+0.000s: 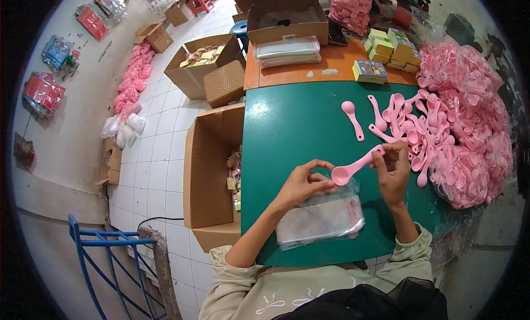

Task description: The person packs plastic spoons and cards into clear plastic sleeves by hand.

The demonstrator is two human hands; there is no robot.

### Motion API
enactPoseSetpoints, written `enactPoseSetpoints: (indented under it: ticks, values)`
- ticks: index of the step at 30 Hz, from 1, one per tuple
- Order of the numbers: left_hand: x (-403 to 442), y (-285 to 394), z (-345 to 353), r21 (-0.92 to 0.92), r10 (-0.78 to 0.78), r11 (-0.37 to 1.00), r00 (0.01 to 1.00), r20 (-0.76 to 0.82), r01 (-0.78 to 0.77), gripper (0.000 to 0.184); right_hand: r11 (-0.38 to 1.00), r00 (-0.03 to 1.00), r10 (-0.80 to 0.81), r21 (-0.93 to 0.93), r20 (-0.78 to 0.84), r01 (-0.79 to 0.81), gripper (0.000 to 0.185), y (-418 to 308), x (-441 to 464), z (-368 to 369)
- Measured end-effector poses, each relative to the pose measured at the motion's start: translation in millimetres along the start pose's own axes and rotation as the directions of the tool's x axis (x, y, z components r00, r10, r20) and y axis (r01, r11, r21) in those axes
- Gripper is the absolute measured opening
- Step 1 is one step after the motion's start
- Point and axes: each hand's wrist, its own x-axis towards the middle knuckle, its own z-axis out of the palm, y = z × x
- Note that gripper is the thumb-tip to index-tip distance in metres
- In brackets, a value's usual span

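A pink spoon with a round deep bowl and a hole in its handle is tilted above the green table. My right hand pinches the handle end. My left hand is at the bowl, its thumb and index finger curled by the bowl's edge. Crumpled clear plastic, seemingly the mouth of a bag, rises at my left fingertips; its exact grip is partly hidden. Beneath my hands lies a stack of clear plastic bags. A loose pile of pink spoons spreads beyond my right hand, and a single spoon lies left of it.
Big plastic sacks of pink spoons line the table's right side. Small boxes and packs of clear bags sit on the orange table behind. An open carton adjoins the left edge; a blue metal rail stands lower left.
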Motion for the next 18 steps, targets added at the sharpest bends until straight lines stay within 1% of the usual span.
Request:
enactPoseSetpoints:
  ticks: [3,6,9,12,15,18]
  values:
    - [-1.6,3.9,0.1,0.006,-0.022,1.0,1.0,-0.003,0.022,0.034,1.0,1.0,-0.011,0.016,-0.005,0.011,0.018,0.9,-0.2,0.6]
    - [-0.3,2.1,-1.2,-0.003,-0.028,1.0,1.0,0.008,0.028,0.039,1.0,1.0,0.0,-0.014,0.022,0.001,0.018,1.1,0.6,0.1]
    - [-1.1,3.3,2.2,0.093,-0.035,0.995,0.999,-0.023,0.037,0.038,0.999,0.998,0.031,-0.023,0.063,-0.03,0.018,-2.4,-0.2,0.7]
    - [0.6,-3.8,3.1,0.087,-0.035,0.996,0.999,-0.004,0.035,0.038,0.998,0.994,0.047,-0.037,0.094,-0.043,0.018,-2.7,1.9,1.1]
    - [0.1,-2.6,3.1,0.036,0.0,0.999,1.0,0.029,-0.002,0.04,0.996,0.99,0.092,-0.013,0.105,-0.091,0.018,-1.7,7.3,-6.3]
    - [-1.4,5.4,4.5,-0.011,0.004,1.0,1.0,0.012,-0.004,0.042,0.996,0.995,0.08,0.038,0.063,-0.083,0.018,-2.9,8.5,-7.1]
